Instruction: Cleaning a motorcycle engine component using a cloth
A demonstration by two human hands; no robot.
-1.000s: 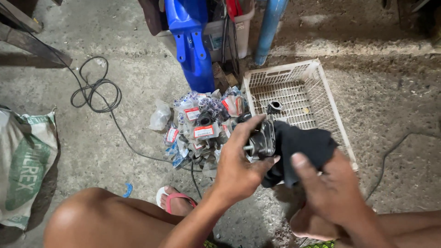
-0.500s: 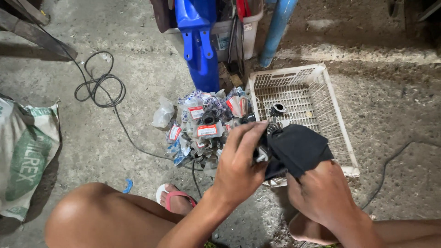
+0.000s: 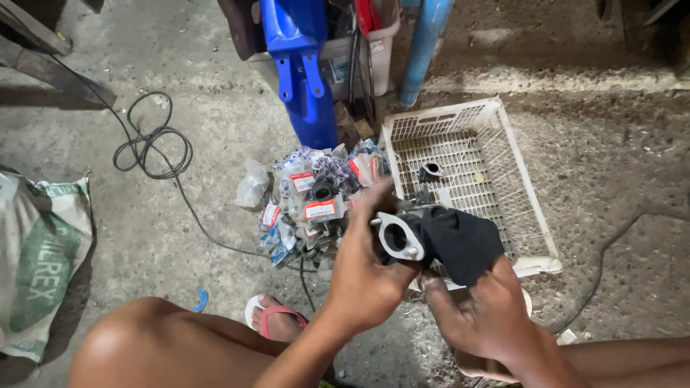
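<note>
My left hand (image 3: 363, 276) grips a small metal engine part (image 3: 397, 237) with a round opening and a flat flange, turned toward me. My right hand (image 3: 485, 316) holds a black cloth (image 3: 460, 244) wrapped against the right side of that part. Both hands hover over the near left corner of a white plastic crate (image 3: 535, 230). Inside the crate lies a small dark ring-shaped part (image 3: 430, 171). A pile of small parts in clear plastic bags (image 3: 309, 201) lies on the concrete just left of the hands.
A blue plastic panel (image 3: 302, 65) leans against a white bin (image 3: 374, 54) at the back. A blue pipe (image 3: 424, 43) stands beside it. A coiled black cable (image 3: 154, 147) lies left, a woven sack (image 3: 39, 266) at far left. My bare knee (image 3: 136, 345) and sandalled foot (image 3: 277, 320) are below.
The metal part has been turned so its round opening and flange face me. The black cloth has shifted to its right side, and both hands sit a little lower.
</note>
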